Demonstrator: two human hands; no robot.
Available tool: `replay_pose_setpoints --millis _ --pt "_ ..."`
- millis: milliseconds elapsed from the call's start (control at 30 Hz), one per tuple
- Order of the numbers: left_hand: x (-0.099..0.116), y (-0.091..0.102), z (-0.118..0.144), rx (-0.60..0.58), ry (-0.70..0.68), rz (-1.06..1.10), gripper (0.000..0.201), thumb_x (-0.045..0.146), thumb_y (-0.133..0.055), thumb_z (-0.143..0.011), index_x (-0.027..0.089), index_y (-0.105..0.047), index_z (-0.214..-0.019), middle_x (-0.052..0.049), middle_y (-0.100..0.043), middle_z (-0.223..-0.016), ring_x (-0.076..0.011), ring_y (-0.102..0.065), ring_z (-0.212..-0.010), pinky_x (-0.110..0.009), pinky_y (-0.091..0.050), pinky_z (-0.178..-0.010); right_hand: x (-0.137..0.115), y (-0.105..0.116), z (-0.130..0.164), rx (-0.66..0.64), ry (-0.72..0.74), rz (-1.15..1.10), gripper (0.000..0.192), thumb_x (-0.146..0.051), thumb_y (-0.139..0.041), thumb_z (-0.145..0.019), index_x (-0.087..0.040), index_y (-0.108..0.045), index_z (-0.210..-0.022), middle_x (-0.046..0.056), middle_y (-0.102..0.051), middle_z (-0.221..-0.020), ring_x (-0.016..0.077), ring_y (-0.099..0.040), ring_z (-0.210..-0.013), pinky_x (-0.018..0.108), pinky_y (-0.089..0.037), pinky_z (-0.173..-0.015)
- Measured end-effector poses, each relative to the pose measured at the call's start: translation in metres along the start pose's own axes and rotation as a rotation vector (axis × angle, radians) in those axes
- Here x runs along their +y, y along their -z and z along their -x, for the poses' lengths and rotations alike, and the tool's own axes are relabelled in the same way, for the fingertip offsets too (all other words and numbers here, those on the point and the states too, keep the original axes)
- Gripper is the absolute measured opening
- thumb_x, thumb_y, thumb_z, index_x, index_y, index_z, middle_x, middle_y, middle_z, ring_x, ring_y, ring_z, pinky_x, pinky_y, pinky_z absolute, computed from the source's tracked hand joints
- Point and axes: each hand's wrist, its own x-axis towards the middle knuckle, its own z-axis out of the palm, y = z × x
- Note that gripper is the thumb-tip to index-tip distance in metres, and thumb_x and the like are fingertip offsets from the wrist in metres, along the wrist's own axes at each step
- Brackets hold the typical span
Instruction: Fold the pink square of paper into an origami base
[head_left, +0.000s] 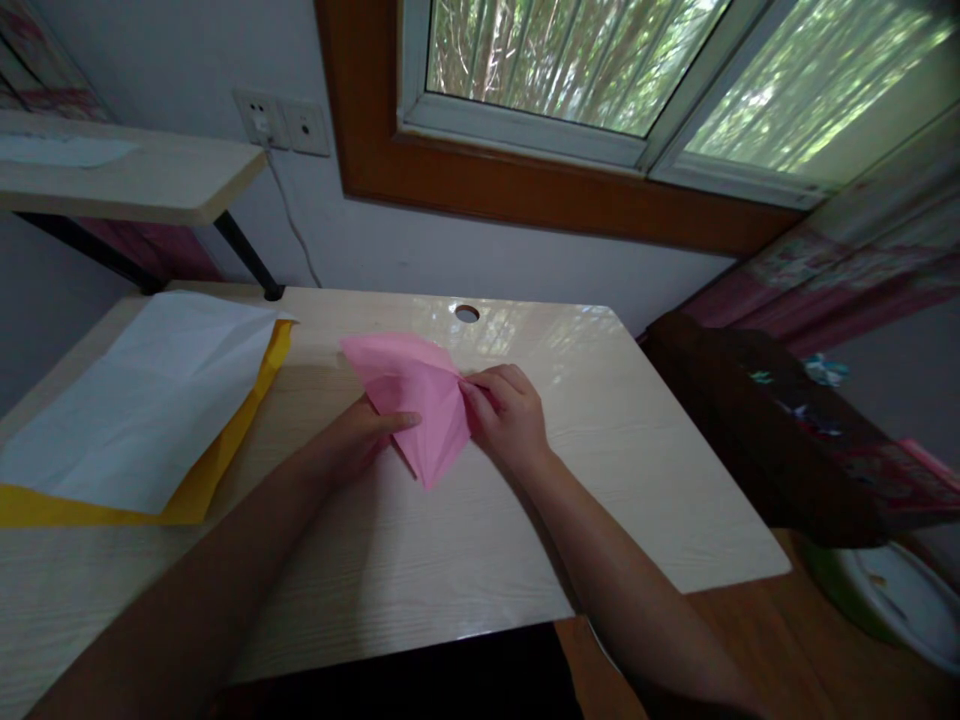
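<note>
Pink, pointed, folded paper (427, 385) is held over the pale wood-grain desk (637, 470), left hand (364, 432) gripping its eight o'clock edge, right hand (514, 415) pinching at three; white paper sheet (150, 400) lies toward nine o'clock.

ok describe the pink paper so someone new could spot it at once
Start at the pale desk, below the window. Near its middle, held by the left hand and the right hand, is folded pink paper, narrowing to a point at its near end. Its pink colour sets it apart from the larger white sheet and yellow sheet on the desk's left.
</note>
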Motion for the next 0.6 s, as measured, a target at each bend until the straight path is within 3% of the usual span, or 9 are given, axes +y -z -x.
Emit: replay_pose_setpoints --millis 400,600 --pt "-0.004 0.001 -0.005 0.117 -0.058 -0.062 0.065 0.028 -0.088 -0.065 0.02 -0.06 -0.123 -0.012 -0.067 -0.13 -0.0301 -0.064 -0.122 -0.042 -0.054 -0.1 -0.002 -0.001 0.0 0.032 0.017 0.038 0.015 -0.024 -0.062 -0.098 -0.022 -0.076 -0.094 0.007 -0.072 -0.087 0.022 -0.063 -0.084 0.04 -0.052 -0.077" --pt "0.003 0.019 -0.012 0.467 -0.283 -0.201 0.082 0.037 -0.076 -0.081 0.034 -0.027 -0.147 -0.009 -0.054 -0.141 -0.0233 -0.062 -0.122 -0.038 -0.058 -0.095 0.001 0.002 -0.001 0.04 0.041 0.037 0.012 -0.022 -0.064 -0.097 -0.022 -0.075 -0.097 0.007 -0.072 -0.088 0.0219 -0.064 -0.085 0.039 -0.052 -0.076"
